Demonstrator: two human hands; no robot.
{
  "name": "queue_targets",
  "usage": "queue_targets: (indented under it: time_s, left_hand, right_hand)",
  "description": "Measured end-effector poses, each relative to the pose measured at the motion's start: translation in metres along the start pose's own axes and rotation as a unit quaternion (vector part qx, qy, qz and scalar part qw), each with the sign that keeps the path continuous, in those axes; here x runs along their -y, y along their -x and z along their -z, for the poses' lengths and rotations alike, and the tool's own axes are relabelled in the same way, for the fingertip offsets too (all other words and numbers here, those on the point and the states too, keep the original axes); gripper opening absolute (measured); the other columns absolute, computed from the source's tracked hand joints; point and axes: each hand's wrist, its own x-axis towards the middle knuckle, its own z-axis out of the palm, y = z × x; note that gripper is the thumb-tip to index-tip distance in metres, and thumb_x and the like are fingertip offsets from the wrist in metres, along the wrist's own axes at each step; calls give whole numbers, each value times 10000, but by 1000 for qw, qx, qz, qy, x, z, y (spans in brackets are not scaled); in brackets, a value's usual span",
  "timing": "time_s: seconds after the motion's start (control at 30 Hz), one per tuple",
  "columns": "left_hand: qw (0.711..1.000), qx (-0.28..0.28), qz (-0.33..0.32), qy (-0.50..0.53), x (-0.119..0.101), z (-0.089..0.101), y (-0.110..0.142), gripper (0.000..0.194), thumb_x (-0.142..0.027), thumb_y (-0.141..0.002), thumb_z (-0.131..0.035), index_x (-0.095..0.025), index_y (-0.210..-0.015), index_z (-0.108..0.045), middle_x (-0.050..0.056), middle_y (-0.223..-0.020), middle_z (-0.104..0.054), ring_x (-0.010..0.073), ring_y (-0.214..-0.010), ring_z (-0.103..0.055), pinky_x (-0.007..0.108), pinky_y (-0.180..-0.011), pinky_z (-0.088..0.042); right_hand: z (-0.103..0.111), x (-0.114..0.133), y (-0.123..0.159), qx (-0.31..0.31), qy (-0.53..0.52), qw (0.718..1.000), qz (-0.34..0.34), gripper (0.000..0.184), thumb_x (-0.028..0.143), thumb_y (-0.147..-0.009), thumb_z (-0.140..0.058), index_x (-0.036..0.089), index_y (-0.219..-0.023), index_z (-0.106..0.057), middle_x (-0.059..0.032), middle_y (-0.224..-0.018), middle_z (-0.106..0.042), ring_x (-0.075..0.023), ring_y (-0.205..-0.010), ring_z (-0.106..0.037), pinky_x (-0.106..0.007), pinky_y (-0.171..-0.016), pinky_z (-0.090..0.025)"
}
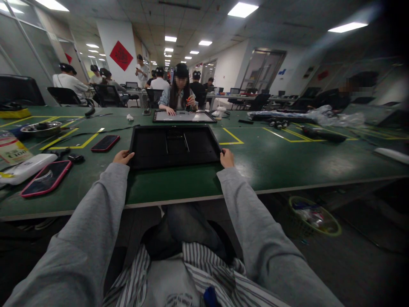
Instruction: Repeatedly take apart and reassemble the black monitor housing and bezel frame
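Observation:
A black flat monitor panel [174, 147] lies back-side up on the green table [271, 162] in front of me. My left hand [123, 157] grips its near left corner, fingers curled on the edge. My right hand [226, 158] grips its near right corner the same way. Both arms wear grey sleeves.
Left of the panel lie a red-cased phone [105, 143], a pink-cased phone [46, 178], a white case [27, 168] and a metal bowl [41, 128]. Across the table a person works on another panel [183, 116]. A green basket [315, 215] sits on the floor at right.

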Motion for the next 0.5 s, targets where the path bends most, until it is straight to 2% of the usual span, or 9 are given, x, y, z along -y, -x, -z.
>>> queue_targets:
  time_s: [0.13,0.23,0.33,0.5]
  left_hand:
    - [999,18,2,32,10,-2,-8,712,-335,-797,-746,-79,-1408,-486,217,-1372,-596,276,-1240,-604,380,-1021,-511]
    - [999,41,-15,9,16,-2,-14,683,-346,-812,-709,-92,-1411,-503,188,-1334,-629,267,-1178,-640,388,-1009,-517]
    - [998,39,-19,-46,17,-1,-18,669,-364,-807,-695,-98,-1399,-533,166,-1305,-649,271,-1132,-660,392,-1002,-515]
    - [992,29,1,-121,4,1,-15,619,-303,-809,-659,-106,-1387,-559,149,-1303,-651,269,-1124,-649,376,-1007,-498]
  right_hand:
    - [0,4,3,5,23,1000,-16,355,211,-875,-469,162,-1195,-616,-185,-1258,-618,-334,-1243,-500,-566,-1078,-372]
    - [1,5,3,10,31,999,-21,359,237,-887,-470,171,-1208,-620,-184,-1246,-619,-340,-1233,-493,-572,-1071,-371]
    - [2,6,3,13,37,999,-21,373,251,-893,-467,177,-1225,-619,-178,-1242,-623,-339,-1227,-496,-569,-1066,-377]
    - [5,7,4,22,45,999,-17,390,254,-890,-473,147,-1231,-630,-192,-1259,-617,-342,-1229,-501,-549,-1066,-384]
